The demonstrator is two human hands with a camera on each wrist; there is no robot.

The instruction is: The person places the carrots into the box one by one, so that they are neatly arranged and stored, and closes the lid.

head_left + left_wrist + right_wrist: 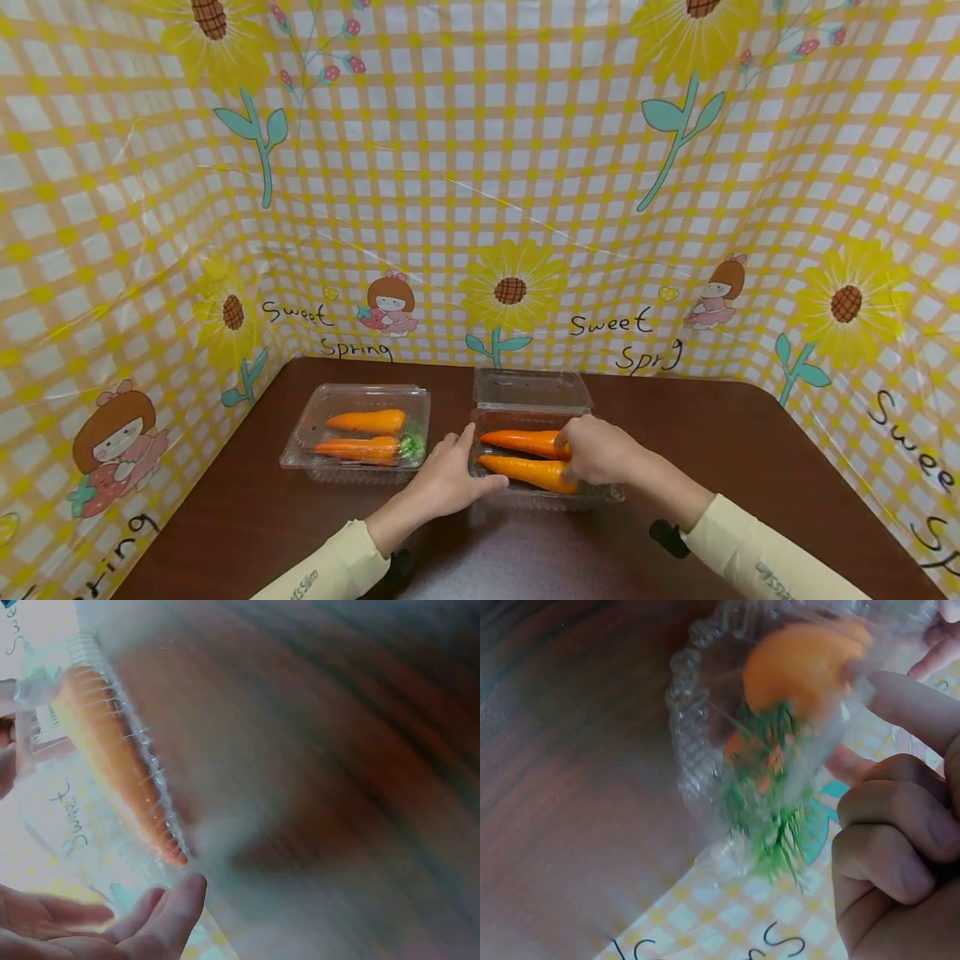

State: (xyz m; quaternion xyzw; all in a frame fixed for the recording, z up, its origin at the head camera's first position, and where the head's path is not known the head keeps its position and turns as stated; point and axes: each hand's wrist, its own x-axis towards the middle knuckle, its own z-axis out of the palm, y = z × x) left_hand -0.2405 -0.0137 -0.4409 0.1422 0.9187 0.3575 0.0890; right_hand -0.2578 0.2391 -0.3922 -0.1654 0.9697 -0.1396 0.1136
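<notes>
Two orange carrots [528,472] lie side by side in a clear plastic clamshell box [540,500], its lid [532,388] raised at the back. My left hand [453,475] is at the box's left end, thumb and index finger spread around the front corner. In the left wrist view, the fingers are loosely bent below a carrot tip [169,844]. My right hand [600,450] reaches over the right end, covering the carrots' thick ends. The right wrist view shows its lower fingers [885,855] curled, beside green carrot leaves [780,832]; I cannot tell whether its fingertips pinch anything.
To the left stands a second clear box [300,454], its lid down over carrots [367,421] and a green top [412,447]. Both boxes are on a dark brown table [675,417]. A yellow checked cloth [480,167] hangs behind and along both sides.
</notes>
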